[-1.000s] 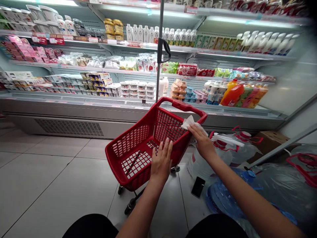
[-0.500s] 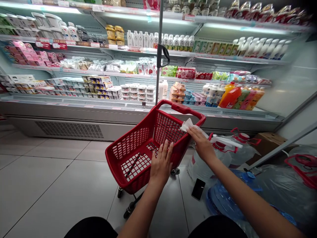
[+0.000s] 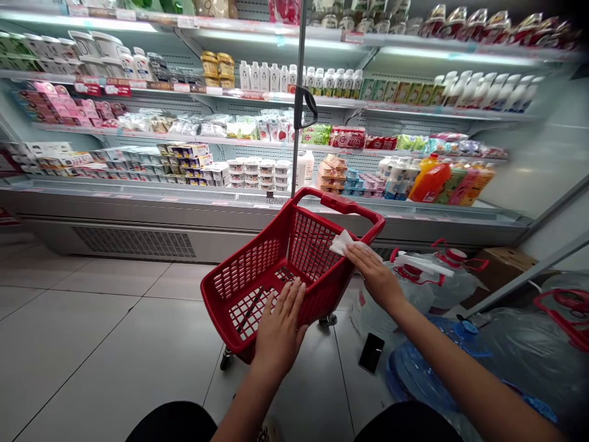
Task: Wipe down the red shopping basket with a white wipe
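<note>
A red plastic shopping cart with lattice sides stands in front of me, its basket showing nothing but the grid floor. My left hand lies over the near side rim, fingers stretched out and holding nothing. On the same rim, closer to the handle, my right hand presses a white tissue against the plastic. Part of the tissue is hidden under the fingers.
A refrigerated display case stocked with dairy and drinks runs behind the cart. Large water bottles and a cardboard box stand at the right. A phone lies on the tiled floor.
My left hand has slid left and toward me along the near rim. My right hand has moved slightly down and left along the rim with the tissue.
</note>
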`<state>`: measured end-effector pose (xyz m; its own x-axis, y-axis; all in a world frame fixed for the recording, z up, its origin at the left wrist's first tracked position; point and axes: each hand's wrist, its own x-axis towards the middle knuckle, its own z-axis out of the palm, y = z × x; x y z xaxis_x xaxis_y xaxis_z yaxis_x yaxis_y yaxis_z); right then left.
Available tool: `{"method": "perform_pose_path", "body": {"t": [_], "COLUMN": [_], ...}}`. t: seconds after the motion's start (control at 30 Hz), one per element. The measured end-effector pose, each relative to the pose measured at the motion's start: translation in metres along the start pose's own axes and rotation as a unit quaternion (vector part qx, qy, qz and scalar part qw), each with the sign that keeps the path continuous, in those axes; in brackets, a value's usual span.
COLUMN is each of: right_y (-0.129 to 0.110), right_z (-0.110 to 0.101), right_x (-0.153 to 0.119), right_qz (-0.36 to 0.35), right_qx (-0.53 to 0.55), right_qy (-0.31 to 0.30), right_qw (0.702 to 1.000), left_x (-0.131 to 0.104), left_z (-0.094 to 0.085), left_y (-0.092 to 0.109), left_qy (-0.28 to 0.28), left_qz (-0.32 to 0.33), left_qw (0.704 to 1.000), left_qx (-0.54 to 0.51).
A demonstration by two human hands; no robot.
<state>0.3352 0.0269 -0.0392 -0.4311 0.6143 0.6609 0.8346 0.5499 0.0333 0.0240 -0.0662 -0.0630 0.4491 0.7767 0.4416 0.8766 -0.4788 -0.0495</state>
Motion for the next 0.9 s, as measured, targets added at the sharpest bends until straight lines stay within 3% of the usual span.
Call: {"method": "perform_pose_path", "body": {"t": [0.13, 0.2, 0.27, 0.33, 0.4, 0.5, 0.6, 0.77, 0.9], "right_y": [-0.053, -0.085, -0.101, -0.094, -0.072, -0.035, -0.02, -0.035, -0.076], "right_z": [0.022, 0.033, 0.037, 0.036, 0.032, 0.03, 0.037, 0.06, 0.077], "right_x": [-0.009, -0.014, -0.016, -0.014, -0.01, -0.002, 0.004, 0.011, 0.011], "right_qz": [0.019, -0.016, -0.063, -0.1, -0.101, -0.049, 0.004, 0.09, 0.059], "right_qx": [0.046, 0.069, 0.084, 0.085, 0.071, 0.044, 0.046, 0.085, 0.119], "right_qy": [0.002, -0.014, -0.033, -0.046, -0.038, -0.013, -0.001, 0.013, -0.001], "right_qw": [0.999, 0.997, 0.994, 0.99, 0.992, 0.998, 0.999, 0.992, 0.991], "left_x": [-0.016, -0.014, -0.01, -0.007, -0.007, -0.012, -0.02, -0.011, 0.009], "left_z": [0.0, 0.002, 0.002, 0.0, -0.004, -0.009, -0.008, 0.002, 0.011], "left_y": [-0.006, -0.005, -0.006, -0.01, -0.015, -0.023, -0.027, -0.027, -0.029], "left_qy": [-0.01, -0.012, -0.009, -0.002, 0.007, 0.018, 0.019, -0.011, -0.024], "left_qz": [-0.016, -0.023, -0.029, -0.031, -0.029, -0.033, -0.056, -0.064, -0.058], "left_qw": [1.0, 0.999, 0.999, 0.999, 0.999, 0.999, 0.998, 0.997, 0.998], "left_qx": [0.017, 0.024, 0.031, 0.038, 0.04, 0.036, 0.035, 0.035, 0.031]}}
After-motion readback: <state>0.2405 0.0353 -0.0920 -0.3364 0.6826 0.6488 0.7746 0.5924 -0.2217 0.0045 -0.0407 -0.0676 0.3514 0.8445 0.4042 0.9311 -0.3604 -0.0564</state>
